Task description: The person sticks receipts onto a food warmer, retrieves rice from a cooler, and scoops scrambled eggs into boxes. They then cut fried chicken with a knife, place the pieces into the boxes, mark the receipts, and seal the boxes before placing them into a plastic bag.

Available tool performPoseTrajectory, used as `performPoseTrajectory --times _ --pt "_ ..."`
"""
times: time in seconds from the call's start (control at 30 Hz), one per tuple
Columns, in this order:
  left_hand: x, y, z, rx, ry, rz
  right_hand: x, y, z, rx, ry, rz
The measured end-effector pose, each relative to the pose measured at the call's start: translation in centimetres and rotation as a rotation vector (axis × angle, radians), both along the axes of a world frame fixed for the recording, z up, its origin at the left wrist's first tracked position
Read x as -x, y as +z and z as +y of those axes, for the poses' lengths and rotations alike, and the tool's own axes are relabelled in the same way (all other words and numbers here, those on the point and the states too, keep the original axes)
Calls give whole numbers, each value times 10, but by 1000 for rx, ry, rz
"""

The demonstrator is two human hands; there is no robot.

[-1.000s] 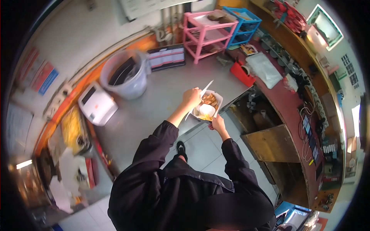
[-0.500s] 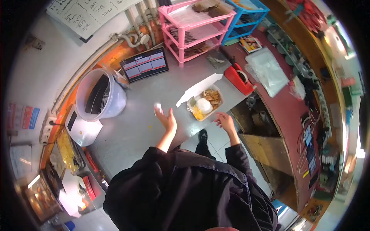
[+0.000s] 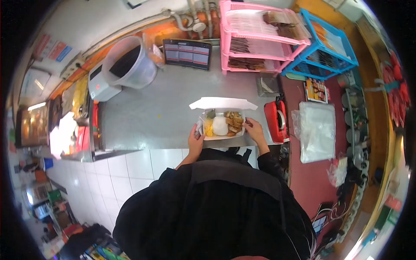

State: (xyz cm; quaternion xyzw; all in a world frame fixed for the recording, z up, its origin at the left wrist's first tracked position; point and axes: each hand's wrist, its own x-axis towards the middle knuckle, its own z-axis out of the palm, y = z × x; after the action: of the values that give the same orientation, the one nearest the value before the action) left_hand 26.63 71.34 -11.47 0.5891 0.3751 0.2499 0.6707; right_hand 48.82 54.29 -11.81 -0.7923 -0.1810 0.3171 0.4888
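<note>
Countertop (image 3: pixel 164 112) of grey steel across the middle, bearing pink rack (image 3: pixel 255 43) and blue rack (image 3: pixel 329 47) at far right, plastic tub (image 3: pixel 130 65) at far left, tablet (image 3: pixel 187 53) propped between them, red tape dispenser (image 3: pixel 276 121) just right of the work. Stood at its near edge with food box (image 3: pixel 223 138) set down just ahead, lid (image 3: pixel 223 103) thrown back toward the far side, rice (image 3: pixel 220 125) and fried pieces (image 3: pixel 234 121) showing inside. Half a second before, had held left hand (image 3: pixel 196 141) lifted well left of the box, something small and white at the fingertips, and right hand (image 3: pixel 255 130) hovering open off the near edge; since then had brought both in against the box, one to each side, judged as steadying a settled box rather than carrying it. Pressed left hand thumb-up against the left wall, fingers curled out of sight, so could not tell how firm the hold. Laid right hand with fingers stretched nearly flat, tips on the right rim, clasping nothing.
</note>
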Motion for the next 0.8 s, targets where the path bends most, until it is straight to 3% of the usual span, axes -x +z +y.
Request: performPoseTrajectory --times 0.27,0.4,0.57,0.67,0.8 --pt "-9 17 -6 15 22 -62 -8 14 -3 -26 99 -44" --pt "-12 11 2 -111 47 -13 -21 -21 -4 -26 159 -97" --pt "-17 -3 17 -63 9 104 -14 -5 -4 -78 76 79" --pt "-22 -23 23 -54 24 36 -12 6 -3 -36 52 107" --pt "-24 -6 14 -70 116 25 -16 -14 -3 -52 112 -45"
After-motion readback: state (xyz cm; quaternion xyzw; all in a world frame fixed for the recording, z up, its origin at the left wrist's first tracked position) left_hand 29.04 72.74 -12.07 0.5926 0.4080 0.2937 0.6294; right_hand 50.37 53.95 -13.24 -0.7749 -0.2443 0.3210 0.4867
